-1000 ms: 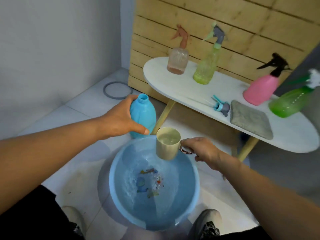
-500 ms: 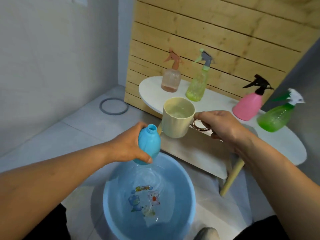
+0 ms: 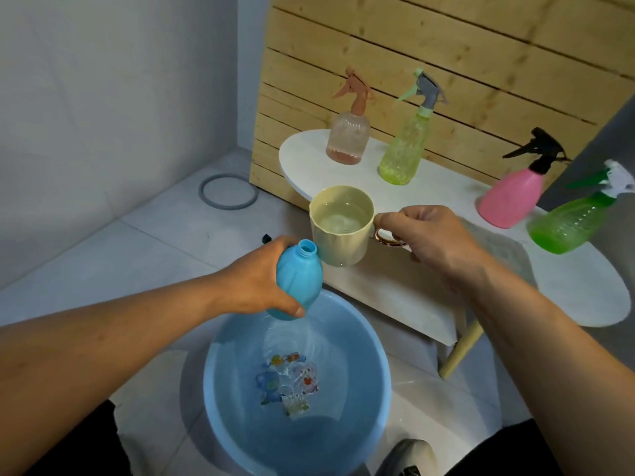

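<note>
My left hand (image 3: 261, 280) grips a capless blue bottle (image 3: 302, 280), held upright over the far rim of a blue basin (image 3: 374, 352) with water and a cartoon print on its bottom. My right hand (image 3: 429, 238) holds a cream cup (image 3: 340, 228) by its metallic handle. The cup has water in it and hangs level just right of and above the bottle's open neck, close to touching it.
A white oval table (image 3: 580, 290) stands behind, against a wooden slat wall, carrying a peach spray bottle (image 3: 348, 132), a yellow-green one (image 3: 407, 146), a pink one (image 3: 515, 197) and a green one (image 3: 570, 221). A grey ring (image 3: 228, 192) lies on the tiled floor. My shoe (image 3: 409, 458) is by the basin.
My right hand has lifted the cup out of the basin and brought it beside the bottle's neck. My left hand has moved the bottle down over the basin's rim.
</note>
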`<state>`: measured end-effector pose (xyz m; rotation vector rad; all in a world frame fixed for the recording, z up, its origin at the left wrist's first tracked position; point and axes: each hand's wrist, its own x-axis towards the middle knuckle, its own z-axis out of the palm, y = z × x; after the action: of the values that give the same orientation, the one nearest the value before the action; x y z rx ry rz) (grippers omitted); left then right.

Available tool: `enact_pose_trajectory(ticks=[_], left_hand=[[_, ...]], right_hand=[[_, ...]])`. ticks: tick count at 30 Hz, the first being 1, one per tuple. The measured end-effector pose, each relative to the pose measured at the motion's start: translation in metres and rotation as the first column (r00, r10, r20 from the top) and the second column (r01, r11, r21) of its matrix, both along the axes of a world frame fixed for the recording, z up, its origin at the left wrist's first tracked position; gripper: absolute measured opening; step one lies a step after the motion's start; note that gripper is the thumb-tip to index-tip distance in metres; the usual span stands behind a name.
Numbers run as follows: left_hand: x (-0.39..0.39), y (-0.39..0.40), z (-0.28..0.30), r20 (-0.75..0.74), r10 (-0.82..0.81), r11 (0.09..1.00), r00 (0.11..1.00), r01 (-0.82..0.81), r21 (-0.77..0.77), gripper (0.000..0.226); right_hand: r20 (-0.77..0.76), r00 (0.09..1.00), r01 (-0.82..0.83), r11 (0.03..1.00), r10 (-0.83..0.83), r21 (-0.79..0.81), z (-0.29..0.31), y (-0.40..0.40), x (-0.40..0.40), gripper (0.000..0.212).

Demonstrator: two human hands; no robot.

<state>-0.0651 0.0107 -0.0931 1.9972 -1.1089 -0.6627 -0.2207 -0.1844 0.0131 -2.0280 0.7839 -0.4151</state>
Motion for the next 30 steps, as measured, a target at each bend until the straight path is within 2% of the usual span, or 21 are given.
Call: enact_pose_trajectory(ticks=[9,13,18,30], left_hand=[[0.002,0.0037,-0.0027,0.015,-0.003,1.0,1.0,0.003,-0.012,0.099],[0.0007,0.0049,-0.0023,0.029,-0.014,1.0,0.999,0.014,-0.011,0.1],[-0.0008,0.0057,-0.0018,0.045,-0.012,1.0,0.999,0.013,-0.014,0.098],[-0.0019,0.0064,-0.0028,0.07,-0.013,1.0,0.997,0.014,-0.015,0.099]], right_hand=[[-0.046,0.999,-0.008,0.995,0.003,-0.096,-0.0066,-0.0025,0.0011,0.033],[-0.055,0.998,-0.006,0.99,-0.001,-0.137,-0.0083,-0.0029,0.0006,0.046],[-0.078,0.997,-0.004,0.981,-0.011,-0.193,-0.0065,-0.0009,-0.0008,0.038],[-0.114,0.993,-0.003,0.953,-0.033,-0.303,-0.0052,0.0029,-0.0003,0.036]])
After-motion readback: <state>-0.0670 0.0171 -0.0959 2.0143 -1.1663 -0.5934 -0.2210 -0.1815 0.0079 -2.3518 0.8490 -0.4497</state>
